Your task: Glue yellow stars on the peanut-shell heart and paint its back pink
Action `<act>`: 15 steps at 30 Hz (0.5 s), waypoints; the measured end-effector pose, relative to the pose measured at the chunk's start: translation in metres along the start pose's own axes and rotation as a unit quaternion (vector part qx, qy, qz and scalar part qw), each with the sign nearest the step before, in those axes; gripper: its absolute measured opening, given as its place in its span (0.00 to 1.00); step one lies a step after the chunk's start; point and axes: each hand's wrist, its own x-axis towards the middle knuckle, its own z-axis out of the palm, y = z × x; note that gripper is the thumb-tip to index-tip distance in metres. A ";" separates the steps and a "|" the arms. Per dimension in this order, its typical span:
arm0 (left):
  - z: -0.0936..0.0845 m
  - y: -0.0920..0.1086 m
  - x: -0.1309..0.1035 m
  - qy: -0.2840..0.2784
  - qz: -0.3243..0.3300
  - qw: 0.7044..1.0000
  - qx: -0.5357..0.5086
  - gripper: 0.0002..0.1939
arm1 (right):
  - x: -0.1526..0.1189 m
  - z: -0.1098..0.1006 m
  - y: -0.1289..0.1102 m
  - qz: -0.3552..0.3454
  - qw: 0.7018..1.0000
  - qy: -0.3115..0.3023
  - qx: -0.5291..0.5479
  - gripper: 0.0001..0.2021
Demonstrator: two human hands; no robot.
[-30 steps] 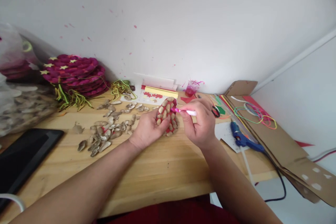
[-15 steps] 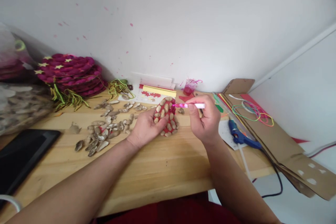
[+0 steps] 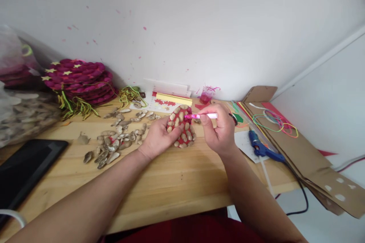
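Note:
A red piece covered with peanut shells [image 3: 182, 126] is raised over the wooden table, its upper right part coloured magenta. My left hand [image 3: 162, 136] grips it from the left, thumb across its front. Between the thumb and fingers of my right hand [image 3: 219, 127] is a white brush [image 3: 209, 115] with a magenta-stained front end. The brush tip touches or nearly touches the shells near the top of the piece. Loose peanut shells [image 3: 114, 144] lie left of my left hand. Behind the hands, a clear cup of magenta paint [image 3: 205, 95] stands by the wall.
Magenta coiled pieces with yellow stars [image 3: 82, 79] are stacked at the left, beside a bag of shells [image 3: 25, 115]. A black tablet [image 3: 28, 171] lies in front. At the right are a blue glue gun [image 3: 264, 150], cardboard [image 3: 302, 159] and coloured cords [image 3: 273, 121].
My right hand has shifted slightly left with the brush, whose tip is now a little lower and further left on the piece. My left hand keeps its hold.

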 end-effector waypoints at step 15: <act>0.000 -0.005 0.003 -0.004 -0.017 1.000 0.004 0.16 | -0.003 -0.002 0.006 0.054 0.997 0.041 0.028 0.04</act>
